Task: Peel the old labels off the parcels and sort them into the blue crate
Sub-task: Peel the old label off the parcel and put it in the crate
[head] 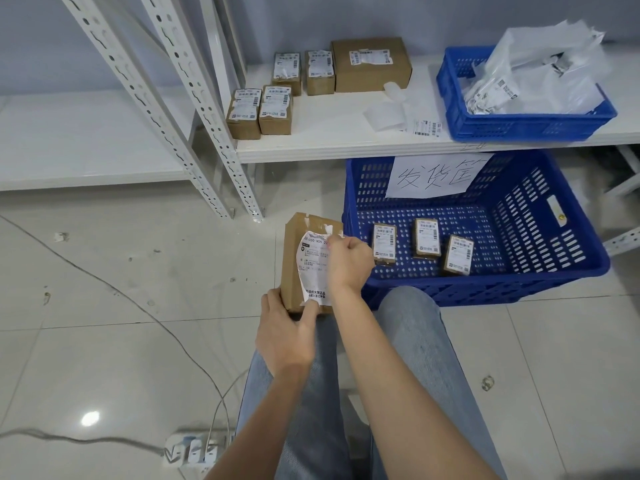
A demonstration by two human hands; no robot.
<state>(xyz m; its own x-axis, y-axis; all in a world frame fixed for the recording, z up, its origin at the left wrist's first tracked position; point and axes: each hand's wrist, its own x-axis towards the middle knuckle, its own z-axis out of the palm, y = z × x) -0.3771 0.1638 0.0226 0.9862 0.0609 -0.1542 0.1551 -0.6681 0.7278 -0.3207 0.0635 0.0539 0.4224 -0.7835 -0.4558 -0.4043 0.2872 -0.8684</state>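
A: What is nearest to the camera?

B: The left hand (pixel 285 336) is gripping the near end of a brown cardboard parcel (pixel 294 265), thumb pressing on its top face, bracing it over the knees in jeans (pixel 408 368); a white power strip (pixel 194 450) is lying on the tiled floor (pixel 104 306) beside them.

A: And the other grip?

B: The right hand (pixel 348 263) is pinching the far edge of the old shipping label (pixel 313 268); the paper is lifting and curling off the parcel's top, though its near end seems to be sticking yet; so the peeling step is in hand, I judge roughly midway.

A: What is the next move calling for?

B: Probably a steady pull toward the body, low and slow so the label is not tearing, with the left hand bracing; then the parcel is going into the big blue crate (pixel 554 282) just to the right, where three small labelled boxes (pixel 426 238) are already lying.

A: Farther back?

B: Five more labelled boxes (pixel 370 64) are waiting on the white shelf (pixel 329 147); a smaller blue crate (pixel 460 112) is holding crumpled white plastic bags (pixel 540 64).
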